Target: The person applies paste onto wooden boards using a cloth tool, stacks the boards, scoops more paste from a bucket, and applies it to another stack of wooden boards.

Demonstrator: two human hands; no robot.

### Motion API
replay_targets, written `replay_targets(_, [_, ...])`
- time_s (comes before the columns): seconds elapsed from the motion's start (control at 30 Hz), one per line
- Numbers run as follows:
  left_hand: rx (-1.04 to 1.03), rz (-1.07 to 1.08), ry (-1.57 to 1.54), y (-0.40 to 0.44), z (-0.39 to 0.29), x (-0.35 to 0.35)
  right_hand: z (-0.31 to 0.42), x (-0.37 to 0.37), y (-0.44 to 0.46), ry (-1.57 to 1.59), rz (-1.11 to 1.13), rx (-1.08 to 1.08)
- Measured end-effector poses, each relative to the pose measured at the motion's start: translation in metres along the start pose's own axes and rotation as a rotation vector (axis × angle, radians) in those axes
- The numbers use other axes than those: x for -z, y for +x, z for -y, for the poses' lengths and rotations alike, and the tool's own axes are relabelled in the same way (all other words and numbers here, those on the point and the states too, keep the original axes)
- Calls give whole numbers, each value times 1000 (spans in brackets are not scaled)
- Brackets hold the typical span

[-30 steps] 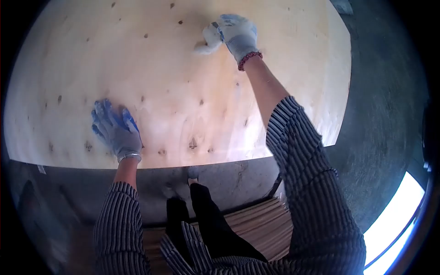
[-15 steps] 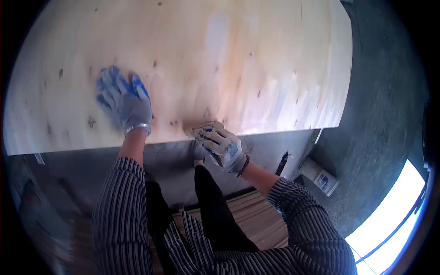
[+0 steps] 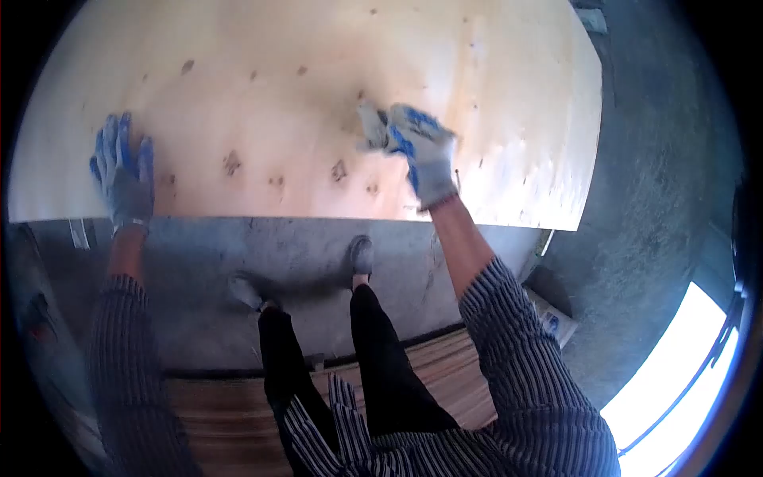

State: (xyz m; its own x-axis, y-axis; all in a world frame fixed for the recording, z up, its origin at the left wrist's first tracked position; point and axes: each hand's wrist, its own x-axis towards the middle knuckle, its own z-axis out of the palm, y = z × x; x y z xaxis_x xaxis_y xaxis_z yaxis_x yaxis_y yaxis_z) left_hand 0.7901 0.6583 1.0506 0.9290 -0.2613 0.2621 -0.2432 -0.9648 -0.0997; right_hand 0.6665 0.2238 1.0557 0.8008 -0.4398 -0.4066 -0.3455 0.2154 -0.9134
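Observation:
A large pale plywood sheet [image 3: 262, 111] with several dark knots lies in front of me. My left hand [image 3: 123, 171], in a white glove with blue coating, rests flat on its left part near the front edge, fingers spread. Farther in on the sheet, my gloved right hand [image 3: 421, 147] is closed around a small flat scraper [image 3: 371, 126]. The scraper's greyish blade points left against the wood; blur and the fingers hide the rest of it.
Stacked wooden boards [image 3: 222, 417] lie behind my legs. A whitish bucket [image 3: 556, 322] on the right is partly behind my sleeve. Concrete floor [image 3: 318, 318] shows between sheet and stack, with my shoes on it. Bright light enters at lower right.
My right hand has moved from the sheet's front edge farther in and to the right with the scraper. My left hand has slid left, staying flat on the wood. The view has shifted.

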Motion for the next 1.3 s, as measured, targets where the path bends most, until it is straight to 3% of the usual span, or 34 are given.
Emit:
replay_targets(0.03, [9,-22,-43,6,-6,4,-4,-11,17,-303,-79,114])
replay_targets(0.1, [3,-13,-33,8,-11,6,1,-25,9,-396,-84,122])
replay_targets(0.13, [22,-1,-50,7,-13,8,-5,-27,-7,-857,-6,455])
replay_targets(0.2, [43,18,-65,8,-15,9,-6,-37,-42,-889,150,786])
replay_targets(0.23, [37,14,-73,9,-16,10,-5,-43,-67,-875,286,556])
replay_targets(0.27, [44,38,-58,9,-17,13,-27,-42,-91,-1100,201,849])
replay_targets(0.3, [51,62,-44,9,-17,14,-19,-54,-110,-1018,335,557])
replay_targets(0.37, [45,60,-70,8,-19,12,-16,-73,-130,-996,308,495])
replay_targets(0.43, [80,82,-61,8,-23,8,-13,-82,-133,-797,236,193])
replay_targets(0.47, [77,95,-64,5,-20,11,-12,-87,-133,-787,235,191])
replay_targets(0.57, [83,133,-78,8,-22,14,0,-111,-114,-161,-53,168])
replay_targets(0.63, [90,166,-76,7,-25,19,25,-128,-84,447,-44,-184])
replay_targets(0.67, [91,166,-98,6,-24,20,24,-137,-70,399,-67,-162])
replay_targets(0.7, [92,165,-120,6,-23,21,3,-141,-48,127,-46,-23])
replay_targets(0.77, [92,179,-109,7,-26,26,17,-165,-37,-209,-129,-27])
replay_targets(0.83, [112,262,-144,0,-32,31,-21,-152,-70,-1497,-148,943])
replay_targets(0.87, [126,275,-143,-4,-33,32,-3,-171,-86,-883,-36,823])
replay_targets(0.9, [130,277,-137,-1,-31,33,11,-175,-92,-800,286,536])
replay_targets(0.97, [126,264,-181,4,-26,37,14,-195,-122,-819,232,654])
replay_targets(1.07, [122,277,-192,8,-24,41,2,-199,-139,-992,395,551])
replay_targets(1.13, [116,277,-203,9,-23,41,5,-199,-138,-773,491,387])
replay_targets(1.17, [116,274,-207,10,-25,41,8,-199,-138,-777,489,390])
replay_targets(1.23, [117,266,-214,14,-28,41,23,-206,-134,-168,192,63])
replay_targets(1.27, [120,256,-233,17,-30,39,19,-205,-123,23,57,57])
replay_targets(1.3, [123,246,-252,18,-31,38,36,-214,-110,167,-82,-83])
